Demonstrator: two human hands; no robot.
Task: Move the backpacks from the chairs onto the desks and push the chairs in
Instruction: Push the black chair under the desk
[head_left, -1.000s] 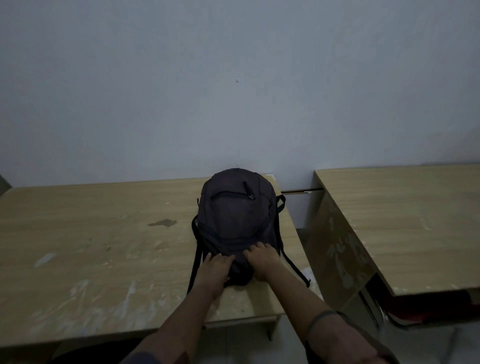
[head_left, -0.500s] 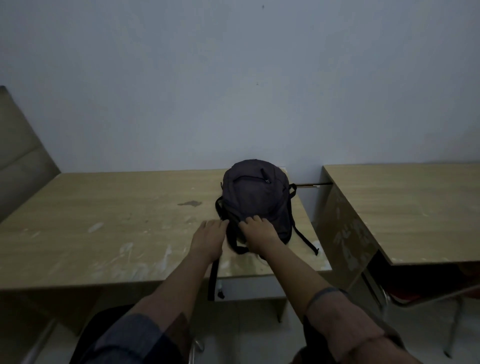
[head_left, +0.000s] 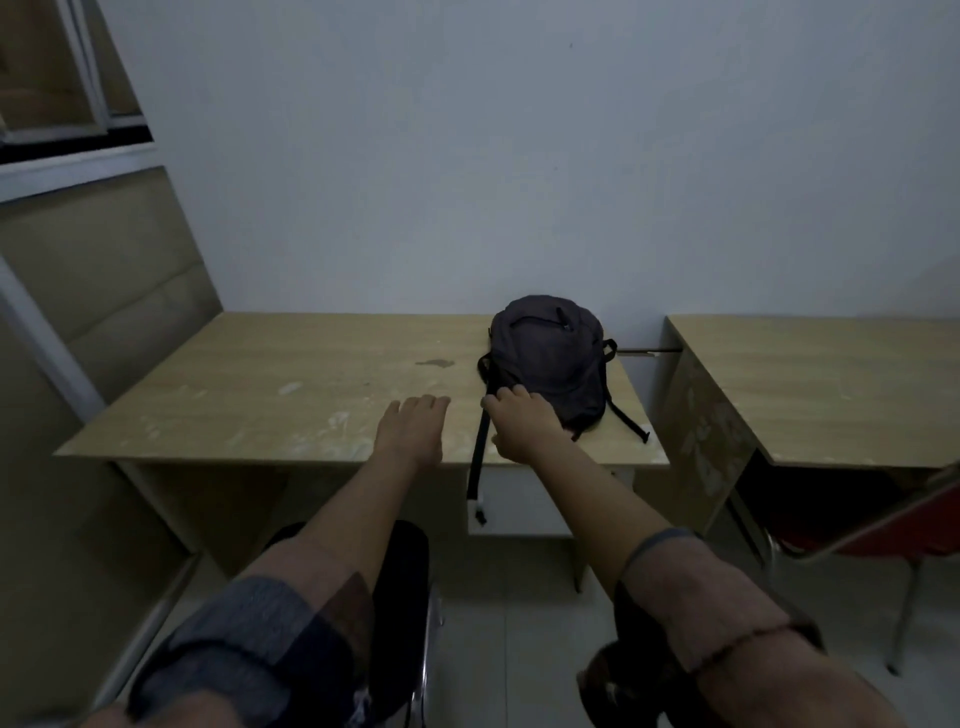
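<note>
A dark grey backpack (head_left: 550, 358) lies on the right end of the left wooden desk (head_left: 291, 384), one strap hanging over the front edge. My right hand (head_left: 519, 423) rests on the backpack's near end, fingers curled over the fabric near the strap. My left hand (head_left: 413, 428) hovers over the desk top to the left of the backpack, fingers straight, holding nothing. A black chair (head_left: 400, 597) with a chrome frame stands below my arms, in front of the desk.
A second wooden desk (head_left: 810, 384) stands to the right across a narrow gap, with a red chair (head_left: 852, 535) under its front. A white wall runs behind both desks. A window and a tan padded panel (head_left: 104, 291) are at the left.
My left hand has come off the backpack and moved left over the desk. My view has pulled back and lower, so the black chair now shows.
</note>
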